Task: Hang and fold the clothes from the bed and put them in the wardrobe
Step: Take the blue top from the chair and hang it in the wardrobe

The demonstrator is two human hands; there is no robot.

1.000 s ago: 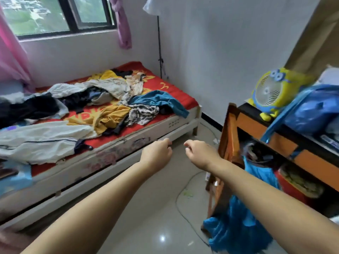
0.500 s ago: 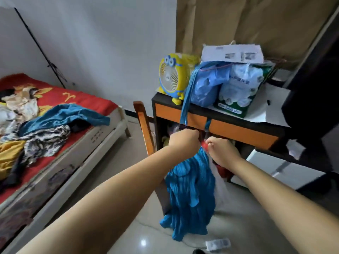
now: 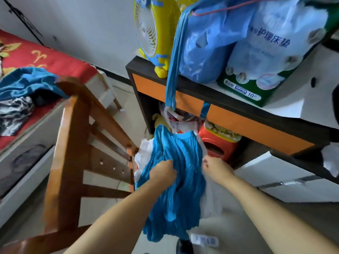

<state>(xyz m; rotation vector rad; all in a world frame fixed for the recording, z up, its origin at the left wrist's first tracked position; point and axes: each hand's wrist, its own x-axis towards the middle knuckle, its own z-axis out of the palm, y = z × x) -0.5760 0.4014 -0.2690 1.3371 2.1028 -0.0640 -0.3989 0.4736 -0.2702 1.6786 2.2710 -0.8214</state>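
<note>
Blue pleated cloth (image 3: 176,180) hangs in front of the desk (image 3: 238,114), beside the wooden chair (image 3: 73,143). Both arms reach forward and down. The left hand (image 3: 162,174) is curled tight, grabbing a bunch of the blue cloth. The right hand (image 3: 217,167) seems to pinch the white cloth (image 3: 211,198) at its edge, but that part is blurry.

Both bare forearms reach forward and down, close together. The left hand (image 3: 163,174) has its fingers curled into the blue pleated garment (image 3: 176,198). The right hand (image 3: 216,168), just beside it, pinches white fabric (image 3: 211,200) with curled fingers.
</note>
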